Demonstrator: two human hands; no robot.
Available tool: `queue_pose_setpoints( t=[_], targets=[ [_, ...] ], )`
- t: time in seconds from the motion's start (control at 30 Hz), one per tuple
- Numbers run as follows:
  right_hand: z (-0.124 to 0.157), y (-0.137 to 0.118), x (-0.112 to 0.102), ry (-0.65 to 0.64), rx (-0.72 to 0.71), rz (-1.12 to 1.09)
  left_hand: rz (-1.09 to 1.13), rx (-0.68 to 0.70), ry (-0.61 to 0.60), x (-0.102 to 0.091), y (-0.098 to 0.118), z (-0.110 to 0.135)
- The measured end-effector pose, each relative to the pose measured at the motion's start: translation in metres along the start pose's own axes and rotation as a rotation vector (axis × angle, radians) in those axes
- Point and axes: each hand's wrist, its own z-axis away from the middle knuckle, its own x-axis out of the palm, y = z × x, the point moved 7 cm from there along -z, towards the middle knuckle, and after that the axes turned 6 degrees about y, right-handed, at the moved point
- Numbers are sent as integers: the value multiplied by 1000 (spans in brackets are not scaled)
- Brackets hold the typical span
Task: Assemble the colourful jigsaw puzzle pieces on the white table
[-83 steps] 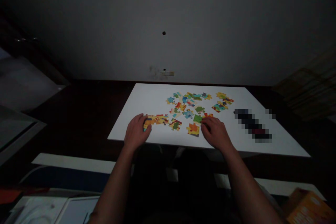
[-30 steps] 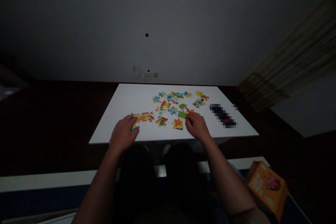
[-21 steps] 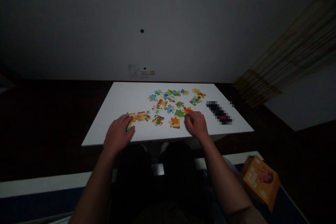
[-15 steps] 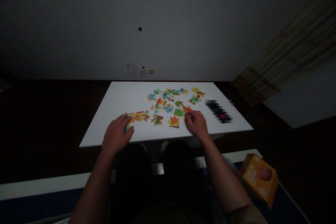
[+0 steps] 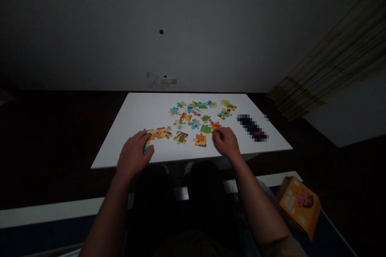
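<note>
left hand [image 5: 133, 153] palm-down on puzzle strip [image 5: 160, 133], grip wide, right hand [image 5: 226, 142] curled, its grip unclear

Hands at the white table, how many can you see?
2: the left hand lies over the left end of the joined puzzle strip; the right hand, curled, is beside the green piece. Neither is hidden.

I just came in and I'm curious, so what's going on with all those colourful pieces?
A person has both hands at a white table spread with puzzle pieces. The left hand lies over the left end of a joined strip. The right hand is beside a green piece; I can't tell if it holds anything. Many pieces lie loose, and an orange box is at the person's right.
</note>
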Motion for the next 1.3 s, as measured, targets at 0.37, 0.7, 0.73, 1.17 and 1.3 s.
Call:
queue_pose_setpoints(
  t=[0.37, 0.7, 0.73, 1.17, 1.3],
  targets=[
    [-1, 0, 0, 1, 16, -4, -13, -13, -11, 1, 0, 0],
    [0, 1, 1, -15, 2, 8, -5, 3, -5, 2, -1, 0],
    [0, 1, 1, -17, 3, 10, -5, 2, -5, 2, -1, 0],
    [0, -1, 0, 16, -18, 0, -29, -1, 10, 4, -3, 1],
    [0, 1, 2, 14, -7, 3, -22, 3, 15, 3, -3, 1]
  ],
)
